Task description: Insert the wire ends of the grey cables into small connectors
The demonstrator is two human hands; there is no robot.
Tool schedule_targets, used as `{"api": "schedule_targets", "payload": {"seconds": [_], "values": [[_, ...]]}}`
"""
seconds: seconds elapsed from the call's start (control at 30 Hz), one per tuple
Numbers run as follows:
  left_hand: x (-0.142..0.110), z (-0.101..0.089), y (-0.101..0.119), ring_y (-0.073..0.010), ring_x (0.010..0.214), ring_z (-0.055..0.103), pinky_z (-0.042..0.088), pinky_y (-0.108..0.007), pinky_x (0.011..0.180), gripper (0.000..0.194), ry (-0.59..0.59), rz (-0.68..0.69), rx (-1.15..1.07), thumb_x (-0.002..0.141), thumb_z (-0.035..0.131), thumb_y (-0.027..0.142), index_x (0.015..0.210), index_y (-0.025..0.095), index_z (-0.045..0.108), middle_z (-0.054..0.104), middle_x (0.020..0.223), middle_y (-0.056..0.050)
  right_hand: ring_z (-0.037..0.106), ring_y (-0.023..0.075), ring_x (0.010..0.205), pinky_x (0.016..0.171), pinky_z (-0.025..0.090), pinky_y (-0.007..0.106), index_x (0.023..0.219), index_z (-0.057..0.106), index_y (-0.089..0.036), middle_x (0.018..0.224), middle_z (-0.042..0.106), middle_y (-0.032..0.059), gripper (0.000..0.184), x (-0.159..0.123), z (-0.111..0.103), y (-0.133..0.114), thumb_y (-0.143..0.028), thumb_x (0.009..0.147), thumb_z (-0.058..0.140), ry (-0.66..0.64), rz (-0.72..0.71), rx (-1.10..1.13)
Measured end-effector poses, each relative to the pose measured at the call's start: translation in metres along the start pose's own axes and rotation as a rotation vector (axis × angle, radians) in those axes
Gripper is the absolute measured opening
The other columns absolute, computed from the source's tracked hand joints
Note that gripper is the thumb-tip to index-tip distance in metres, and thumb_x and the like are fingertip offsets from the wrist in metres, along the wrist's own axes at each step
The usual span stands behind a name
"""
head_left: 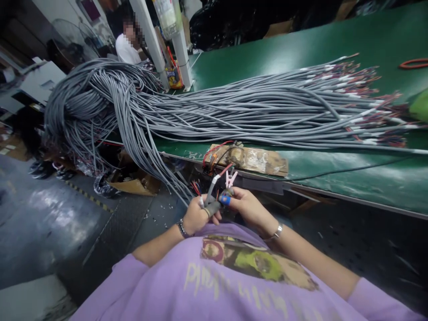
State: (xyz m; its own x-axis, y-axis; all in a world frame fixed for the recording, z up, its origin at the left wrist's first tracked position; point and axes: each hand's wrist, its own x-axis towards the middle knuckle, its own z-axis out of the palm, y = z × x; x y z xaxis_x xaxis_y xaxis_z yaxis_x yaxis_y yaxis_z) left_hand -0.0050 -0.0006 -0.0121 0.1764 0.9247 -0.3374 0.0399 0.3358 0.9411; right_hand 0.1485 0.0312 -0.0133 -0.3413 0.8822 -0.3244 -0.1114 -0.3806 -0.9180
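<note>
Purple shirt (160, 276) foremost, one grey cable (210, 191) juts from the left hand (197, 216).

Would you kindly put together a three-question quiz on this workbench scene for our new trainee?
1. True or false: on the green table, the wooden board lies on the near side of the long bundle of grey cables.

2. Multiple choice: what colour is the clip just beyond the fingertips of the right hand?
(a) green
(b) pink
(c) black

3. Fill in the blank: a tuft of coloured wires sticks out from the grip of the ____ hand.

Key: 1. True. 2. (b) pink. 3. Left hand.
</note>
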Motion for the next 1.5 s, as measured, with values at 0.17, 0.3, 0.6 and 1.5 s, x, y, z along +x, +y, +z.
{"api": "schedule_targets", "payload": {"seconds": [0.17,0.3,0.6,1.5], "values": [[0.003,0.006,-0.004,-0.0086,0.034,0.052,0.025,-0.017,0.034,0.046,0.157,-0.004,-0.165,0.066,0.067,0.059,0.060,0.016,0.053,0.061,0.048,-0.002,0.036,0.0085,0.046,0.047,0.031,0.025,0.060,0.054,-0.020,0.048,0.048,-0.0055,0.045,-0.005,0.005,-0.003,-0.058,0.054,0.076,-0.007,-0.049,0.022],[0.005,0.009,0.000,-0.0088,0.033,0.051,0.022,-0.018,0.033,0.048,0.224,-0.027,-0.241,0.059,0.070,0.061,0.063,0.017,0.052,0.060,0.047,0.000,0.039,0.0104,0.047,0.048,0.035,0.027,0.060,0.055,-0.020,0.050,0.051,-0.0035,0.044,-0.007,0.007,-0.007,-0.059,0.057,0.074,-0.033,-0.084,0.010],[0.004,0.008,-0.004,-0.0069,0.032,0.047,0.021,-0.018,0.032,0.045,0.131,-0.058,-0.152,0.063,0.067,0.058,0.056,0.016,0.053,0.060,0.047,-0.002,0.046,0.0118,0.055,0.051,0.037,0.025,0.076,0.060,-0.020,0.063,0.058,-0.0021,0.038,-0.001,0.001,-0.002,-0.053,0.063,0.071,-0.037,-0.086,-0.076],[0.006,0.008,-0.010,-0.0067,0.030,0.046,0.020,-0.019,0.032,0.051,0.079,-0.033,-0.085,0.069,0.065,0.061,0.051,0.014,0.055,0.058,0.044,-0.002,0.033,0.0083,0.048,0.048,0.028,0.025,0.062,0.055,-0.019,0.051,0.046,-0.0061,0.046,0.002,0.003,0.008,-0.059,0.053,0.076,0.098,-0.040,-0.020]]}}
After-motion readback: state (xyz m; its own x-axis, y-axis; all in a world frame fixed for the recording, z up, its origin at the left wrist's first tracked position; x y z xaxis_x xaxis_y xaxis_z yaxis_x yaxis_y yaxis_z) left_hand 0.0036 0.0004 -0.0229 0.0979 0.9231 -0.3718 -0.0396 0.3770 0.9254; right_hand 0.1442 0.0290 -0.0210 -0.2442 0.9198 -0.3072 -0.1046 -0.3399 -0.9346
